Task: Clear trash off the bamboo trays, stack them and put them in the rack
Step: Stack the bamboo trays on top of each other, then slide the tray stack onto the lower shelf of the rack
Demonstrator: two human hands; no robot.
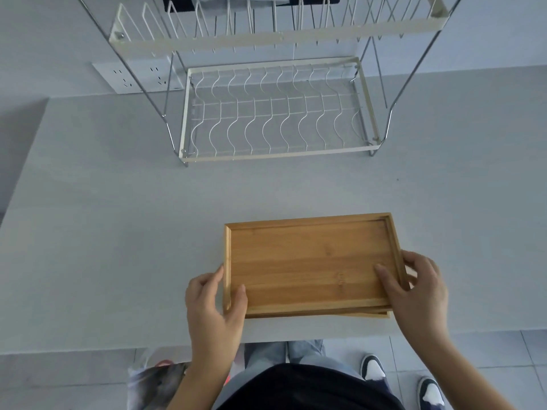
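Trays: bamboo trays [310,264] stacked near table [118,232] front edge, apparently two; no trash visible.
Grip: left hand [213,303], right hand [420,288] pinching stack's short ends.
Left: rack [275,155] empty; placement pending.

Bare forearms, no sleeves reaching the wrists, no rings, watch or bracelets on left hand [214,306] or right hand [420,291]. Black top [307,389] across the torso, loose at the hem. Pale blue-grey jeans [296,352] below. Dark sneakers [373,366] with white toe panels and white trim.
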